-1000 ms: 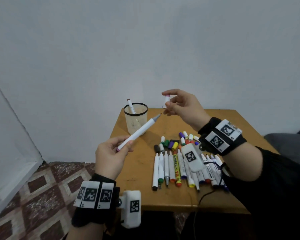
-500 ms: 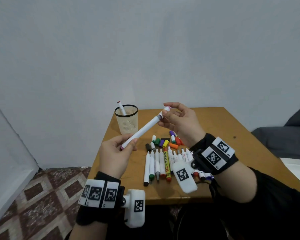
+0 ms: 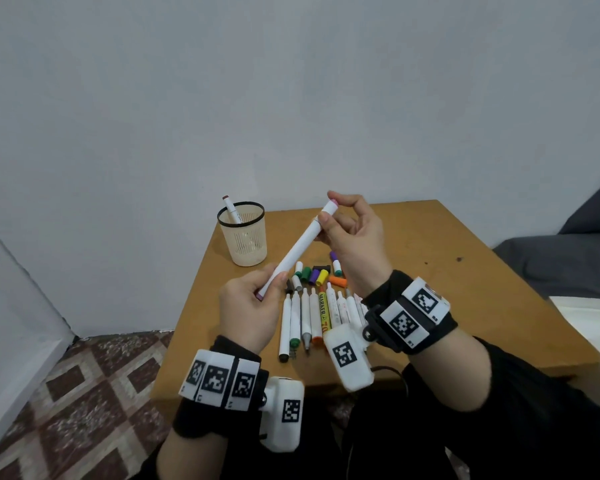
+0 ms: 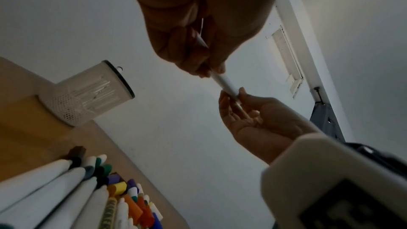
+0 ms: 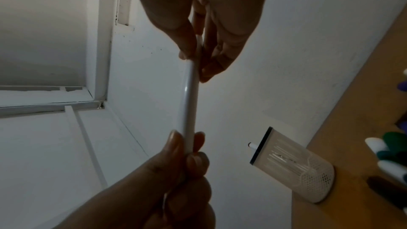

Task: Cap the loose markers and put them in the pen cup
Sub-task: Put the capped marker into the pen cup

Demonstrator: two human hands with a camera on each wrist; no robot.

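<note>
A white marker (image 3: 297, 251) slants up above the wooden table (image 3: 430, 271), held at both ends. My left hand (image 3: 271, 289) grips its lower end. My right hand (image 3: 329, 209) pinches the pink-tipped cap (image 3: 330, 206), which sits on the upper end. The right wrist view shows the marker (image 5: 190, 102) between both hands. The mesh pen cup (image 3: 243, 233) stands at the table's back left with one capped marker (image 3: 231, 211) leaning in it. Several loose markers (image 3: 309, 317) lie in a row under my hands, with several loose coloured caps (image 3: 317, 273) beyond them.
The table's front edge (image 3: 430, 375) is close to my wrists. A grey cushion (image 3: 551, 261) lies to the right, and tiled floor (image 3: 84, 393) shows at the left. A plain wall (image 3: 291, 98) stands right behind the table. The table's right half shows bare wood.
A second ago my right hand held the cap apart from the marker's bare tip. It has come onto the tip, and the cap now covers it. My left hand keeps its grip.
</note>
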